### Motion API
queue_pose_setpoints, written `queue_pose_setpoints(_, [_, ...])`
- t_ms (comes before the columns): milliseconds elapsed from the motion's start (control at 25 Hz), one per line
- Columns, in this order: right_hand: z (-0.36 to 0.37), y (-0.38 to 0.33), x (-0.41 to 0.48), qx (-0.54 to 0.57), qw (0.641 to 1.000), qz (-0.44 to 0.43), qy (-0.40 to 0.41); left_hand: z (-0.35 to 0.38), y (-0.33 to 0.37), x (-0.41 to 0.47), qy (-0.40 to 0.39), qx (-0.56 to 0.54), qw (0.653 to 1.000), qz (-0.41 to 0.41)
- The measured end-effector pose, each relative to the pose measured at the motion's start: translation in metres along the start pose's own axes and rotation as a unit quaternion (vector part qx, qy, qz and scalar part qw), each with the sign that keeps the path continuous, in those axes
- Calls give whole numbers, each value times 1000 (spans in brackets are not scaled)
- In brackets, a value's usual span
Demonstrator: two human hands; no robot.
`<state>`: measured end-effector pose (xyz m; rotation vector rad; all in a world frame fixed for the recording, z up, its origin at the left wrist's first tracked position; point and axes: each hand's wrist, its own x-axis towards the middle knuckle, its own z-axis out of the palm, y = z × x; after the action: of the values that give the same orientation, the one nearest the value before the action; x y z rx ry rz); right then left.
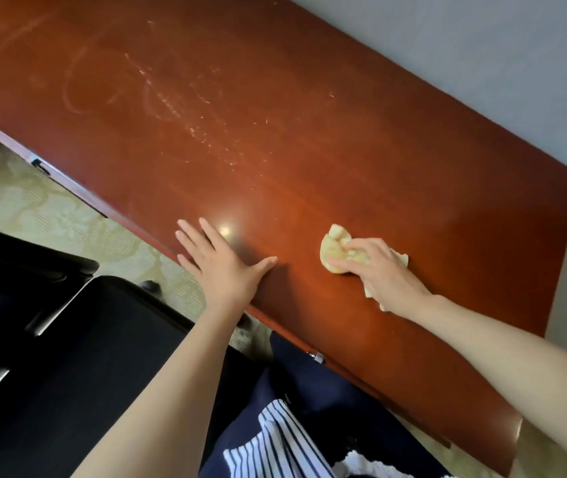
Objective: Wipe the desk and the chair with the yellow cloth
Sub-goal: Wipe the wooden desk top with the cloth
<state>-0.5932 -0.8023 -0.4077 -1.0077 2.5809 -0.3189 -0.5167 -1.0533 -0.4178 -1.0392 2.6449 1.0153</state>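
Yellow cloth (334, 250) — one — in right hand (376, 272).

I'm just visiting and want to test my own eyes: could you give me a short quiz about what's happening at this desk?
1. True or false: the left hand lies flat on the desk, fingers spread, holding nothing.
2. Which hand holds the yellow cloth against the desk? A: the left hand. B: the right hand. C: both.
3. In one word, what colour is the chair beside the desk?

Key: 1 true. 2 B. 3 black.
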Motion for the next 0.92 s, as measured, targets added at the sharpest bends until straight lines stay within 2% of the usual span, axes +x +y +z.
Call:
queue_pose_setpoints(80, [-16, 17, 20, 14, 996, 79, 38, 6, 14, 6, -31, 14, 998, -49])
queue_pose_setpoints(160, [-37, 38, 46, 10, 984, 134, 115, 11, 28, 14, -61, 40, 994, -85])
queue_pose_setpoints(280, [-65, 71, 83, 31, 949, 223, 221, 14, 36, 25, -90, 65, 988, -103])
queue_pose_setpoints(440, [-83, 103, 122, 62, 900, 335, 272, 15, 41, 34, -129, 82, 981, -117])
queue_pose_setpoints(560, [-74, 95, 143, 84, 881, 358, 297, 16, 47, 39, -145, 85, 978, -125])
queue_pose_setpoints(680, [-51, 67, 143, 92, 899, 301, 305, 13, 46, 41, -155, 92, 975, -131])
queue_pose_setpoints(800, [-25, 28, 122, 93, 941, 147, 291, 9, 45, 43, -168, 96, 972, -132])
queue_pose_setpoints(920, [-1, -6, 90, 103, 964, -4, 245, 7, 46, 44, -181, 107, 968, -137])
